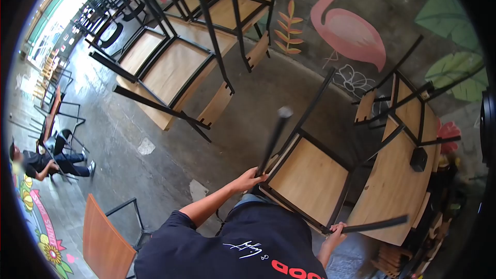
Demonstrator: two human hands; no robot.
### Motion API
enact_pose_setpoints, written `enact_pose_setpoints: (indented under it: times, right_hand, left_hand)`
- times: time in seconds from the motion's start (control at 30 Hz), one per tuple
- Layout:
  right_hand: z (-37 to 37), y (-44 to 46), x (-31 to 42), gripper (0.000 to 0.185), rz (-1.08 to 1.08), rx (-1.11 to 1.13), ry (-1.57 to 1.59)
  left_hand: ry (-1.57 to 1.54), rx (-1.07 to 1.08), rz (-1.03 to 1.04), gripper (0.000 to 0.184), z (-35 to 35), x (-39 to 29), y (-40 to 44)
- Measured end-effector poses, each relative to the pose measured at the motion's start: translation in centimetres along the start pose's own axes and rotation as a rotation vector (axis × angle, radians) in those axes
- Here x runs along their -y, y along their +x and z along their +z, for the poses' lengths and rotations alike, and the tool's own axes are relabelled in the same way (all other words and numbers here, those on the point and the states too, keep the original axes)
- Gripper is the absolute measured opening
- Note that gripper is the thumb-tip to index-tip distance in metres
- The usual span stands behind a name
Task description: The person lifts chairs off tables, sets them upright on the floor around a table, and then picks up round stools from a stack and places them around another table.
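Two bare hands hold a chair with a black metal frame and a pale wood seat (311, 176), upside down in front of the person's dark T-shirt (222, 240), its legs splayed upward. From where I stand, the left hand (251, 180) is closed round the frame where one near leg meets the seat corner, and the right hand (337, 231) is clamped at the foot of the other near leg, so the seat edge between them slants across the waist. The seat reaches forward, away from the body, with the two far legs beyond it. Just beside it, on the person's right, lies a long pale wooden table (385, 200), and the right hand is clearly the nearer of the two to it. That table's long axis runs outward from the person's right side, roughly the way the held seat points. On its far part sits another upturned black-framed chair (408, 104), with a small black box (418, 159) near its frame. Whether the held chair touches the tabletop, I can't tell. Across the floor to the left, well apart from these hands, another person (39, 163) has a hand on a dark-framed piece of furniture.
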State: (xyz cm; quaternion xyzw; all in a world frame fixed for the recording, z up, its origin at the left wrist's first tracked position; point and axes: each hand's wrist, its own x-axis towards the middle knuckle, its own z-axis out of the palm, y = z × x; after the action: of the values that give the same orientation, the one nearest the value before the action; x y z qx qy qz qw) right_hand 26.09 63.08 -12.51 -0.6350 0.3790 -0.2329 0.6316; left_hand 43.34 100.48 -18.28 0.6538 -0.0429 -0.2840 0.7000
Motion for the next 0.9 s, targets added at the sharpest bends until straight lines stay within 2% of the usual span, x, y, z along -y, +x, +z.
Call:
enact_pose_setpoints:
  times: [0.07, 0.17, 0.2, 0.3, 0.37, 0.47, 0.57, 0.63, 0.7, 0.77, 0.9]
  right_hand:
    - [1.2, 0.5, 0.0, 0.020, 0.002, 0.037, -0.004]
    - [1.5, 2.6, -2.4, 0.023, -0.073, 0.067, -0.076]
    - [1.9, 2.9, -3.0, 0.027, -0.077, 0.095, -0.125]
    - [2.6, 4.0, -4.2, 0.035, 0.025, 0.183, -0.173]
    - [3.4, 5.4, -5.8, 0.038, 0.142, 0.172, -0.197]
    - [5.7, 6.4, -5.5, 0.043, 0.240, 0.228, -0.439]
    - [7.3, 7.3, -6.7, 0.044, 0.221, 0.189, -0.714]
    - [5.0, 10.5, -14.5, 0.046, 0.099, 0.174, -0.843]
    - [4.7, 11.7, -16.8, 0.048, 0.174, 0.175, -0.895]
    - [7.7, 13.4, -14.3, 0.052, 0.437, 0.183, -0.864]
    - [9.4, 18.6, -18.6, 0.060, 0.598, 0.303, -0.969]
  left_hand:
    - [0.054, -0.093, 0.003, 0.029, 0.1, -2.9, -0.3]
    - [-0.011, -0.200, 0.054, 0.033, 0.1, -1.2, 0.4]
    - [0.010, -0.170, 0.138, 0.039, -0.4, 0.0, 0.8]
    - [-0.352, -0.161, -0.097, 0.043, -0.7, 0.4, -0.1]
    - [-0.296, -0.193, -0.137, 0.045, -1.2, 1.9, -0.2]
    - [-0.293, -0.331, -0.292, 0.050, -1.4, 2.9, 0.3]
    - [-0.239, -0.387, -0.377, 0.053, -1.6, 4.6, 2.0]
    - [-0.205, -0.372, -0.435, 0.054, -1.8, 5.7, 4.0]
    - [-0.178, -0.371, -0.537, 0.057, -2.2, 8.4, 6.8]
    - [-0.158, -0.365, -0.673, 0.058, -2.3, 10.1, 10.5]
    - [0.118, -0.453, -0.718, 0.062, -3.0, 18.2, 16.4]
